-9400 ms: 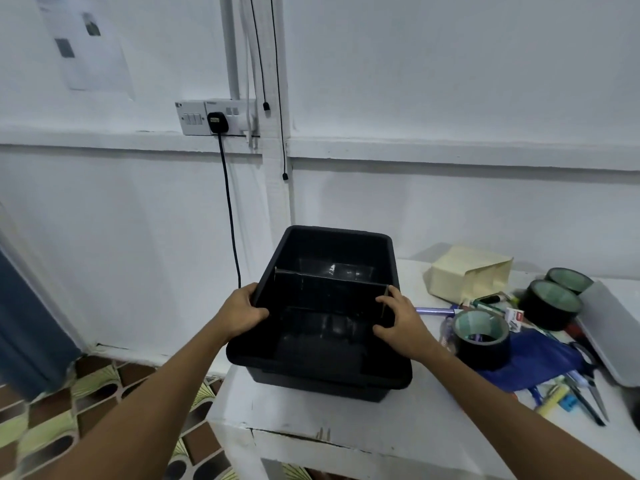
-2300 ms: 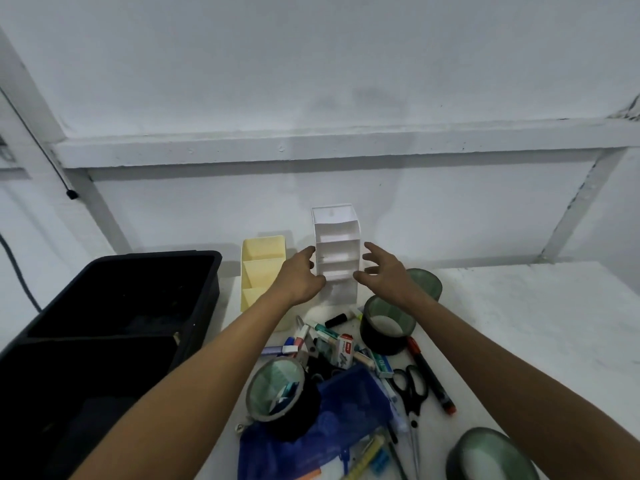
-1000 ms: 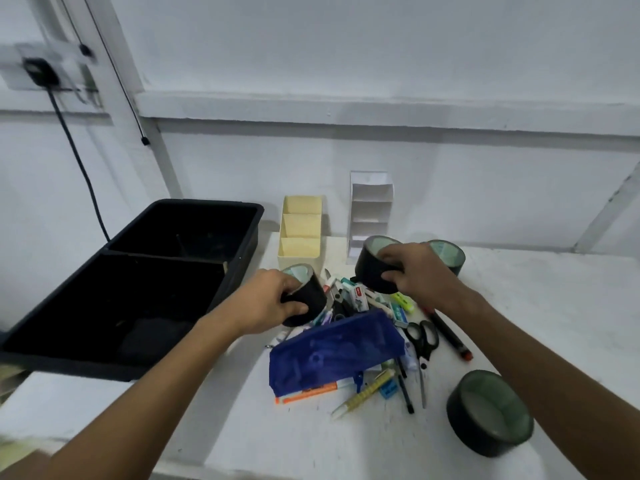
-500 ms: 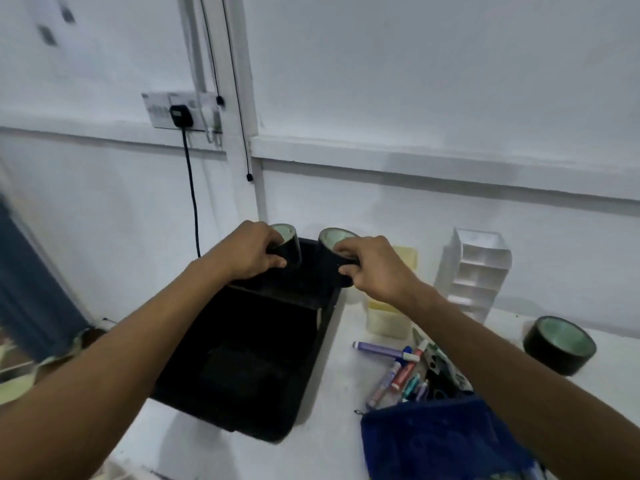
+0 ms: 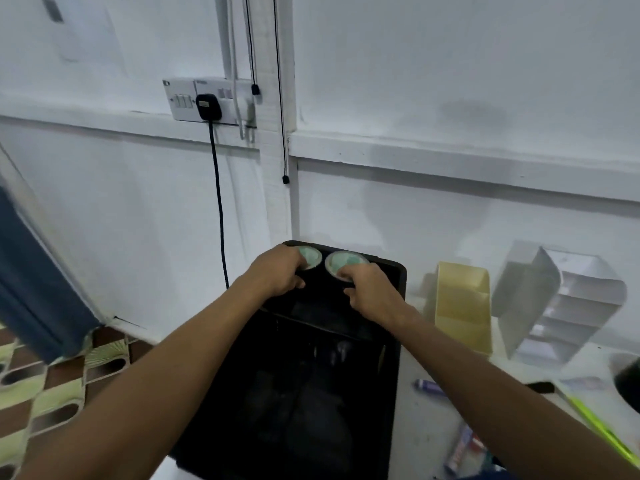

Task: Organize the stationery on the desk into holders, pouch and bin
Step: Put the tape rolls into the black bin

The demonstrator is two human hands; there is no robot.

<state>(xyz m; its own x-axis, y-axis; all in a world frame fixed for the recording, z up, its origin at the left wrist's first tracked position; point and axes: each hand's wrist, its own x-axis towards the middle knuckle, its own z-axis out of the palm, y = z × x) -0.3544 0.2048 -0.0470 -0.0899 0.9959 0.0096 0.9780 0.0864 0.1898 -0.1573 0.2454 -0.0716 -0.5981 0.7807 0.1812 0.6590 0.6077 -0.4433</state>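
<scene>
A white painted wall (image 5: 450,81) fills the space beyond the hands, crossed by a raised horizontal ledge (image 5: 450,168) above them. A vertical white batten (image 5: 277,133) rises straight above the left hand, with thin cables hanging down along it. To the upper left of the hands sits a white switch-and-socket plate (image 5: 207,100) holding a black plug (image 5: 208,107); its black cord (image 5: 219,209) drops down the wall just left of the left hand. A pale sheet of paper (image 5: 79,26) is stuck high on the wall, far left. Well to the left hangs a dark blue curtain (image 5: 31,289). Below it the floor (image 5: 41,393) shows brown and pale green patterned tiles. The white tabletop (image 5: 426,438) lies to the lower right of the hands.
</scene>
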